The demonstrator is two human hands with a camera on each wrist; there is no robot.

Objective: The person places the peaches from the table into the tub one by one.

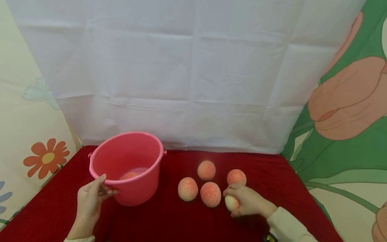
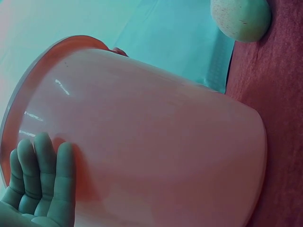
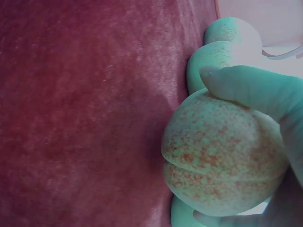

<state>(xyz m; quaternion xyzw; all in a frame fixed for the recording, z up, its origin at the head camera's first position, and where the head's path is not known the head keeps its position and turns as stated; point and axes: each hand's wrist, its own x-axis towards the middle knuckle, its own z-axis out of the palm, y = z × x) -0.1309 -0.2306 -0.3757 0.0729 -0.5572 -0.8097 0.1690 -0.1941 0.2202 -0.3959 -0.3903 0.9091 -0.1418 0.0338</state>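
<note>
A pink plastic bucket (image 1: 137,190) stands on the left, with part of a peach (image 1: 131,175) showing at its bottom. My left hand (image 1: 89,201) grips the near rim, thumb over the edge and fingers along the outer wall. On the right, my right hand (image 1: 250,201) holds a pale peach (image 1: 231,203) between thumb and fingers. The right wrist view shows the crease of that held peach (image 3: 222,156) close up, low by the cloth. Around it sit other peaches: one (image 1: 237,177) just behind my fingers, one (image 1: 210,194) to the left.
Two more peaches sit between bucket and right hand, one at the back (image 1: 206,170) and one nearer the bucket (image 1: 187,189). A dark red cloth (image 1: 169,222) covers the table. Behind it hangs a white sheet (image 1: 193,84), with patterned cloths at both sides.
</note>
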